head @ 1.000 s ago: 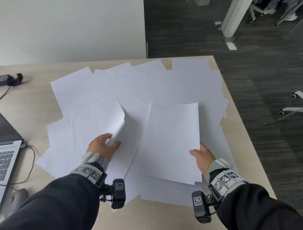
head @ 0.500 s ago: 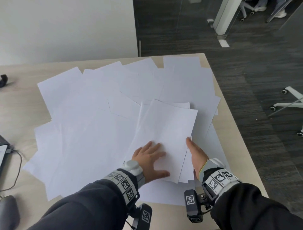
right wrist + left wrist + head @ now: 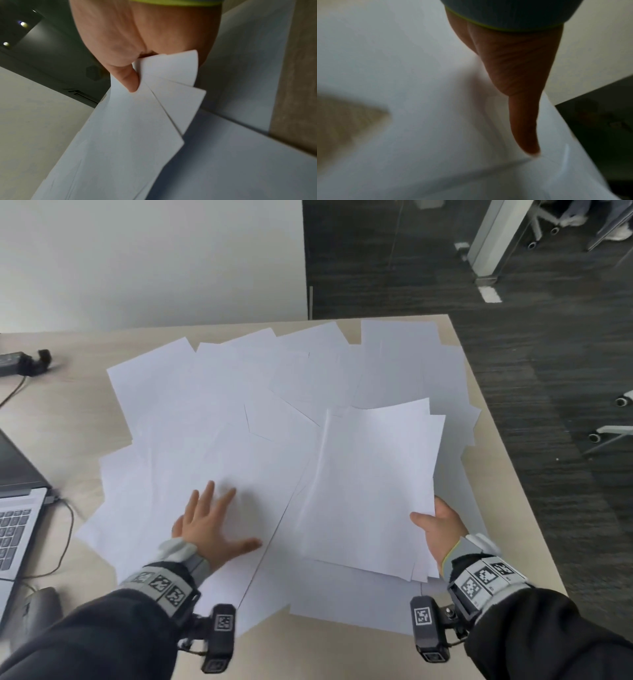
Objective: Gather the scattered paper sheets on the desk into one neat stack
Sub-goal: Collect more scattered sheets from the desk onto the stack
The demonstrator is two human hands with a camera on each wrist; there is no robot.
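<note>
Many white paper sheets (image 3: 239,412) lie scattered and overlapping over the right half of the light wood desk (image 3: 68,419). My right hand (image 3: 436,525) pinches a small gathered bundle of sheets (image 3: 373,484) by its near right edge, thumb on top; the bundle is lifted a little over the spread. In the right wrist view the thumb (image 3: 128,79) presses on the fanned corners of the bundle (image 3: 137,121). My left hand (image 3: 209,522) lies flat with fingers spread on the loose sheets left of the bundle. The left wrist view is blurred and shows my left hand (image 3: 522,108) over white paper (image 3: 419,67).
An open laptop (image 3: 17,508) sits at the desk's left edge with a cable (image 3: 65,542) and a grey mouse (image 3: 37,607) near it. A black power adapter (image 3: 24,364) lies at the far left. The desk's right edge (image 3: 507,474) drops to dark carpet.
My left hand has left the bundle and moved left onto the loose sheets. The right hand now holds the bundle alone, with another sheet added to it.
</note>
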